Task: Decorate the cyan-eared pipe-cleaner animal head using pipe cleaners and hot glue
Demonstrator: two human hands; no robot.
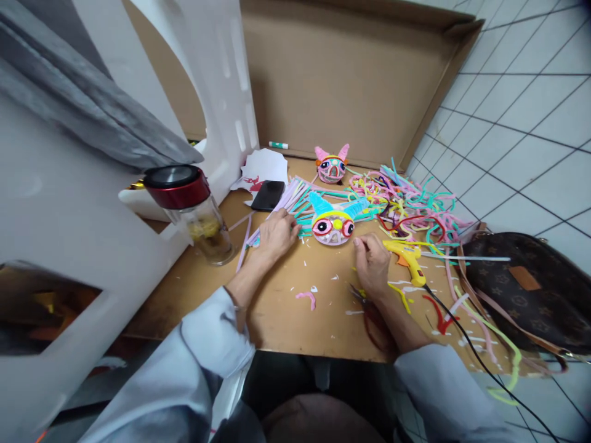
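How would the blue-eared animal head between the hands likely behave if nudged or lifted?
The blue-eared animal head would probably lift lightly, as it seems made of fuzzy craft strips. Its rounded body suggests it might rock or roll when pushed. The upright ears look soft and fuzzy, so they may bend if gripped.

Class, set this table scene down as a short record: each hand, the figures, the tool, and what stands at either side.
Left hand: beside purple and teal strips; grip unclear
Right hand: fingers curled, beside the glue gun; grip unclear
Near figure: blue-eared figure, between the hands
Far figure: pink-eared figure
Tool: yellow glue gun
Left side: red-lidded bottle
Right side: brown bag
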